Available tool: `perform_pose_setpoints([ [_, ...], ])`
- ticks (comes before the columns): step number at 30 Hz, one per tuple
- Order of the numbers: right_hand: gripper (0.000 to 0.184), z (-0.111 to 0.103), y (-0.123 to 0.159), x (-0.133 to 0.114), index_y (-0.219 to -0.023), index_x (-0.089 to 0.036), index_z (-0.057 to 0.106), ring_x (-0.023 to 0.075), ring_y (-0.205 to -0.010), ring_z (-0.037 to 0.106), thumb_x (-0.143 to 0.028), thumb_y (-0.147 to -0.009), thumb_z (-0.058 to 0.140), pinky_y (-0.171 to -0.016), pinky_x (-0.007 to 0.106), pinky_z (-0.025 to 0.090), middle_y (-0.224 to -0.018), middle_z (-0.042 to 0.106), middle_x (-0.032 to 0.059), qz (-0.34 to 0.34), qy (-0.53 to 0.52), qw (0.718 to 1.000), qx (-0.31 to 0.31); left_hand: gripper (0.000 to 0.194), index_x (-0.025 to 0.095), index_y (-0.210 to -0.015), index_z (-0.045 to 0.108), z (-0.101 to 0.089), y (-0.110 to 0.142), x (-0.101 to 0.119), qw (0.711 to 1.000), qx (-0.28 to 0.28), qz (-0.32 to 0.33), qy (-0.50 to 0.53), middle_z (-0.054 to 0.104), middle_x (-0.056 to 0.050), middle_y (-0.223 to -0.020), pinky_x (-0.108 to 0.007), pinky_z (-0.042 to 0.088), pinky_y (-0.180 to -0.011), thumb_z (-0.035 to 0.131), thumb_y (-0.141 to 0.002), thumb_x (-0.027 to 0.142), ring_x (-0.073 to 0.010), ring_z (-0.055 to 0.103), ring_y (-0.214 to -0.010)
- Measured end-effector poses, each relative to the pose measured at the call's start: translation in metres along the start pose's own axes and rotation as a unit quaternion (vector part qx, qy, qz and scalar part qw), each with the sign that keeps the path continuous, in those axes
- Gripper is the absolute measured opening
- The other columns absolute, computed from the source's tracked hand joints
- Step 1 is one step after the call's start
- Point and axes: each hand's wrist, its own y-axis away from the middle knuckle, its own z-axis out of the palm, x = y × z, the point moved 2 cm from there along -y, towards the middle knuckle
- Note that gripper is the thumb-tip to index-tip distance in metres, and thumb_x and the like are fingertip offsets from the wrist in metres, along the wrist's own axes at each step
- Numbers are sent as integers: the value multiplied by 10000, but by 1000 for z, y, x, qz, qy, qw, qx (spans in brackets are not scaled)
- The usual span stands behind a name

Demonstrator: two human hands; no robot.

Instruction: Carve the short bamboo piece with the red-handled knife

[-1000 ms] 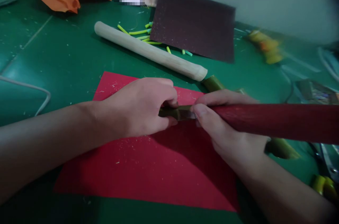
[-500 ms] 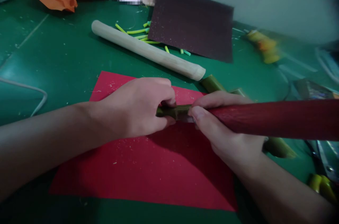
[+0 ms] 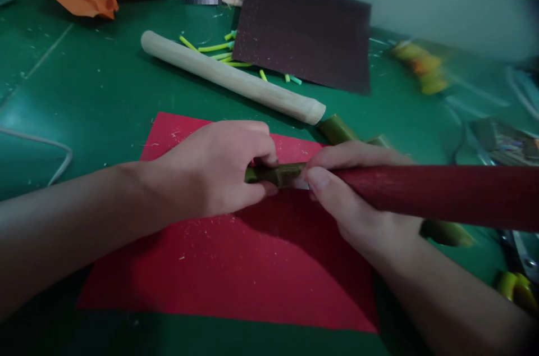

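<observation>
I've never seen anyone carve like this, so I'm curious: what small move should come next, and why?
Probably a short, light stroke with the red-handled blade, away from the left hand: the metal lies against the green bamboo-like stick, steadied by that hand, while the right hand grips close to the blade.

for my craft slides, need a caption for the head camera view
Left hand steadies a green bamboo piece while the right hand works a red-handled blade over red paper.
</observation>
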Motion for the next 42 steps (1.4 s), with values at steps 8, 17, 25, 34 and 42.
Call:
perform_pose_setpoints([
  [8,126,3,1,1,-671,-246,654,121,-511,623,-169,-770,669,-467,226,499,-633,700,-31,-7,-7,999,-53,107,207,-830,706,2,1,-3,1000,15,19,11,657,-13,-844,-290,405,-627,667,-813,305,-154,591,-751],
  [17,129,-1,0,-1,-675,-247,665,114,-513,624,-182,-784,688,-473,211,503,-634,704,-38,-12,0,999,-43,108,211,-851,712,0,1,-1,1000,3,6,7,658,-14,-860,-283,410,-622,672,-811,303,-150,594,-733],
  [25,97,0,2,4,-738,-251,690,116,-558,661,-171,-793,703,-527,202,543,-693,731,-34,-43,0,998,-40,150,197,-869,716,1,2,-3,1000,14,21,-4,657,-24,-875,-288,396,-631,650,-827,324,-161,589,-770],
  [34,85,-2,1,4,-730,-242,680,113,-522,642,-207,-800,714,-488,190,529,-672,722,-25,-65,-1,997,-44,131,194,-875,734,-1,0,-3,1000,3,11,14,650,-17,-868,-275,396,-625,667,-819,292,-142,585,-754],
  [42,74,-3,1,6,-782,-258,708,90,-542,638,-194,-797,743,-503,174,525,-716,732,-38,-47,1,999,-15,141,187,-862,722,-1,1,-1,1000,7,18,-7,642,-21,-857,-284,389,-613,659,-830,309,-147,574,-735],
])
